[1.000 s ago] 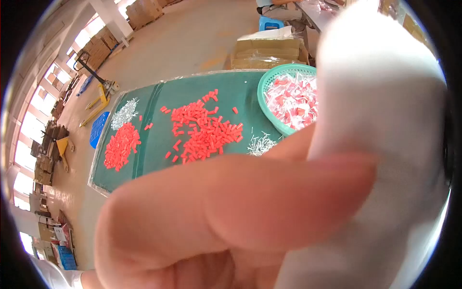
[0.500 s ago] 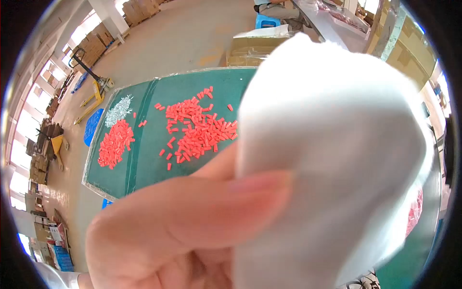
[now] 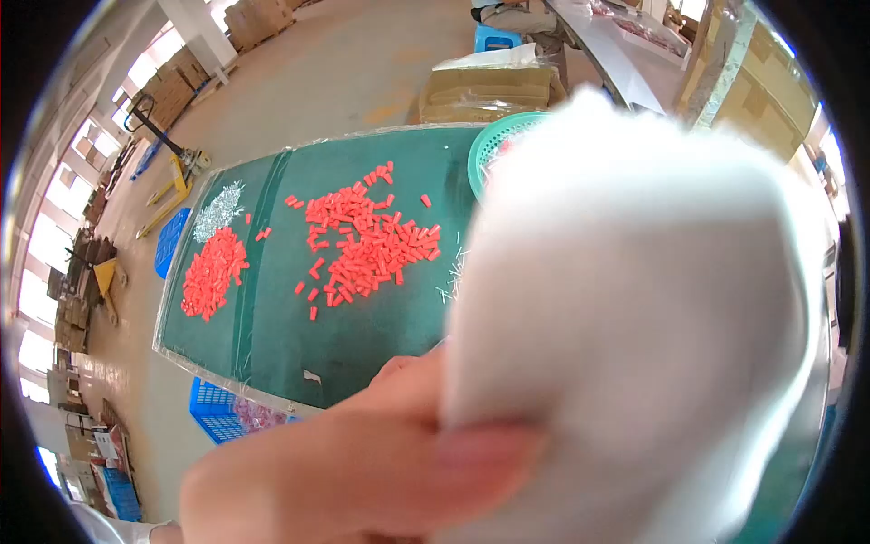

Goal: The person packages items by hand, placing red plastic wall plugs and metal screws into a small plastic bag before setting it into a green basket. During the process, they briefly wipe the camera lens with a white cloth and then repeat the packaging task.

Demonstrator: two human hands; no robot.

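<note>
Close to the camera, my left hand (image 3: 362, 462) reaches in from the lower left, its thumb pressed against a soft white wipe, cloth or tissue (image 3: 634, 326). The sheet is blurred and fills much of the right side, so its exact kind does not show. Behind it, on a green table (image 3: 290, 354), lie a large scattered pile of small red caps (image 3: 372, 240) and a denser red pile (image 3: 213, 272). A heap of small silvery pins (image 3: 219, 210) sits beside the denser one. My right hand is out of sight.
A green basket (image 3: 480, 159) stands at the table's far side, partly covered by the white sheet, near loose thin pins (image 3: 453, 281). A blue crate (image 3: 210, 399) is below the near edge. Beyond are a cardboard box (image 3: 480, 93), a pallet jack (image 3: 181, 172) and a seated person (image 3: 521, 18).
My hand and the white sheet sit lower in view. The green basket, the loose pins beside it and more of the blue crate have come into sight. The grip stays closed.
</note>
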